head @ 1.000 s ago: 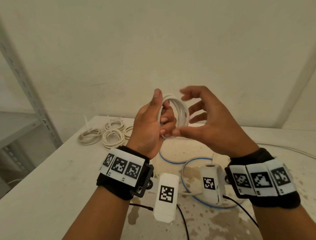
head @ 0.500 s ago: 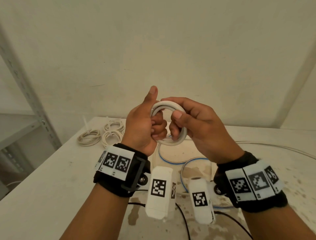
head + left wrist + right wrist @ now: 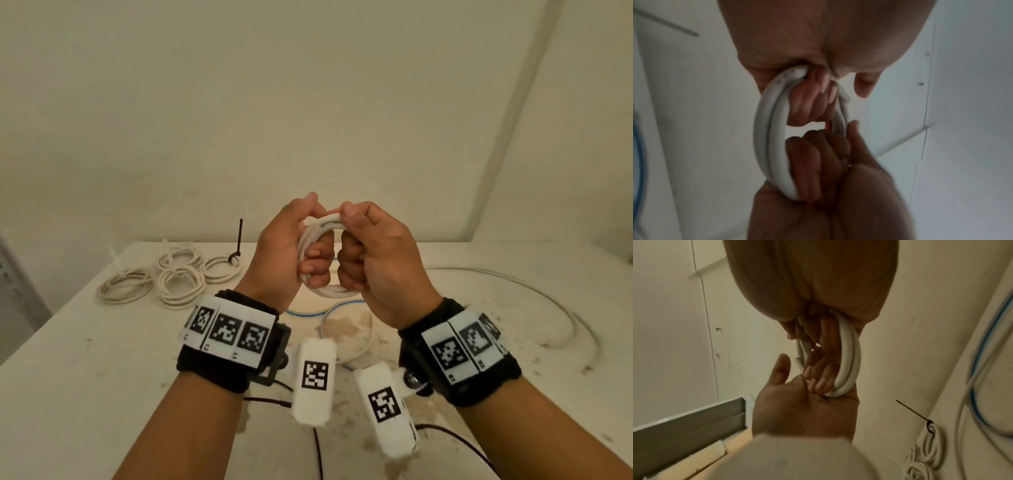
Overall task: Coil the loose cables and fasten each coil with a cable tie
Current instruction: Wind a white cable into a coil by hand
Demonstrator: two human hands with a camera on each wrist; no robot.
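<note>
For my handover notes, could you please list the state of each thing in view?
White cable coil: coiled, held off the table, no tie seen.
Left hand: grips the coil.
Right hand: grips the coil.
Four coils: lying on the table.
Black tie: fastened on one coil.

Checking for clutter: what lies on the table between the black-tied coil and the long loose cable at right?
In the head view, a blue-and-white cable, partly behind the hands.

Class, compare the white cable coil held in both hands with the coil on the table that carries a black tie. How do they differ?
The held coil is up in the air, gripped by the left hand and right hand; the tied coil lies flat on the table. The tied coil carries a black tie; the held coil shows none. Both are pale cable.
</note>
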